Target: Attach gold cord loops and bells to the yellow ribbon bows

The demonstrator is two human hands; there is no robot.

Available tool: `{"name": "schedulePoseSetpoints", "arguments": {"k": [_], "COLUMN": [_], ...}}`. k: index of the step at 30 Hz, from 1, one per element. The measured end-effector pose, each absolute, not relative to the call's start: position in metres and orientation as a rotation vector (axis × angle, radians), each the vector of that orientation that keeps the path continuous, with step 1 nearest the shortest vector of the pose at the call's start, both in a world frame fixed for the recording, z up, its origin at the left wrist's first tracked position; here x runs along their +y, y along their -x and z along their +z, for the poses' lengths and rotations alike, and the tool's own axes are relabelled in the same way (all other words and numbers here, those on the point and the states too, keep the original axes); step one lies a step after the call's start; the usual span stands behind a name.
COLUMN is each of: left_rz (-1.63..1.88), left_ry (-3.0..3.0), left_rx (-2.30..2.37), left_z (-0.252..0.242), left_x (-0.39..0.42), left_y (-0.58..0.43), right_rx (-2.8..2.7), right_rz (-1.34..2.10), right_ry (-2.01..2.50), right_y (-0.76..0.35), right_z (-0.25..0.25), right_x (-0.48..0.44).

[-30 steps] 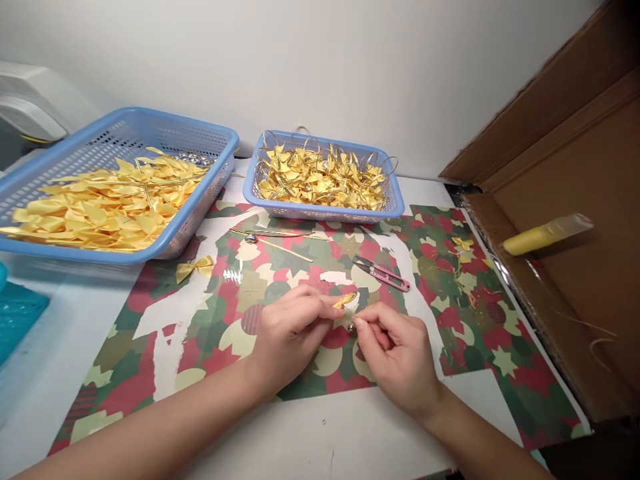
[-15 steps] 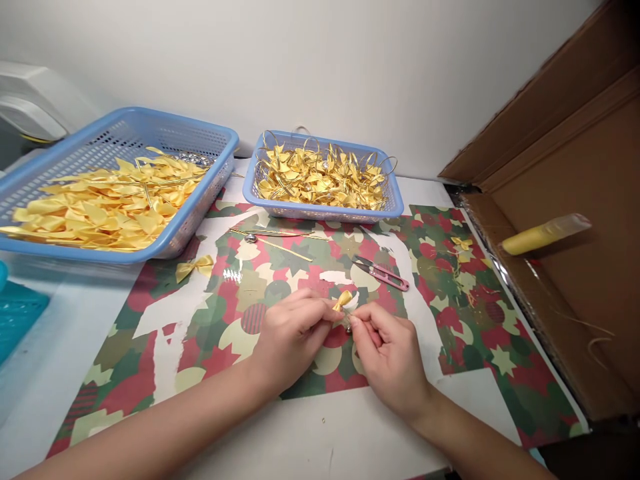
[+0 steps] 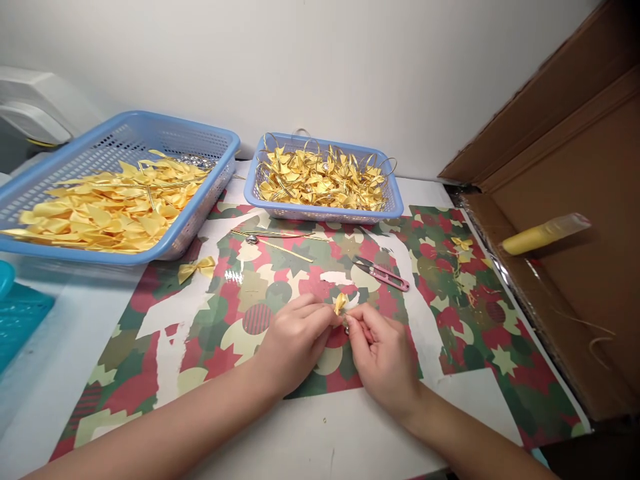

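Note:
My left hand [image 3: 295,340] and my right hand [image 3: 383,357] meet fingertip to fingertip over the patterned paper mat [image 3: 210,320]. Between them I pinch a small yellow ribbon bow [image 3: 341,303]; a tiny silvery bit shows just below it at my right fingertips. Both hands are closed in a pinch. A loose yellow bow [image 3: 197,269] lies on the mat to the left. Pink thread snips [image 3: 383,273] lie just beyond my hands. A gold cord with a small bell [image 3: 273,239] lies further back.
A large blue basket [image 3: 200,213] of yellow bows stands at the back left. A smaller blue basket [image 3: 320,212] of bows with gold loops is at the back centre. A cardboard box [image 3: 575,200] with a yellow tube [image 3: 543,234] fills the right. A teal object [image 3: 20,317] sits at the far left.
My hands have drawn closer together and shifted slightly left. The bow has turned more upright between my fingertips. The view has dipped a little.

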State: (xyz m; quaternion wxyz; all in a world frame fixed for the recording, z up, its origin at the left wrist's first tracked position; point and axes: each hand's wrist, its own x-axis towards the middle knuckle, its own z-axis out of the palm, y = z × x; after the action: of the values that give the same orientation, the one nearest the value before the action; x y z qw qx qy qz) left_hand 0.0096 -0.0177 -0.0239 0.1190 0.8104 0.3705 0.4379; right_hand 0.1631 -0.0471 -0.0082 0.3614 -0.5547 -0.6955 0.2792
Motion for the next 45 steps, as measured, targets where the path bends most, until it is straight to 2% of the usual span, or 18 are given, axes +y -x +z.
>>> {"name": "schedulePoseSetpoints", "arguments": {"k": [5,11,19,45], "left_rz": [1.242,1.316,1.378,1.418], "left_ry": [-2.345,-1.991,-1.8,-1.989], "left_rx": [1.137,1.283,1.142,0.988], "left_z": [-0.023,-0.015,-0.013,-0.014], "left_x": [-0.019,-0.018,-0.016,-0.016], "left_y": [-0.01,-0.01,-0.008,-0.006], "right_rx": [-1.778,-1.714,-1.673,-1.527], "right_rz": [0.742,0.846,0.964,1.101], "right_ry": [1.45,1.413,1.311,1.271], "right_y": [-0.162,-0.161,-0.161,-0.165], "right_z": [-0.011,-0.01,-0.01,-0.015], "right_x": [-0.045,-0.046,-0.047,-0.045]}}
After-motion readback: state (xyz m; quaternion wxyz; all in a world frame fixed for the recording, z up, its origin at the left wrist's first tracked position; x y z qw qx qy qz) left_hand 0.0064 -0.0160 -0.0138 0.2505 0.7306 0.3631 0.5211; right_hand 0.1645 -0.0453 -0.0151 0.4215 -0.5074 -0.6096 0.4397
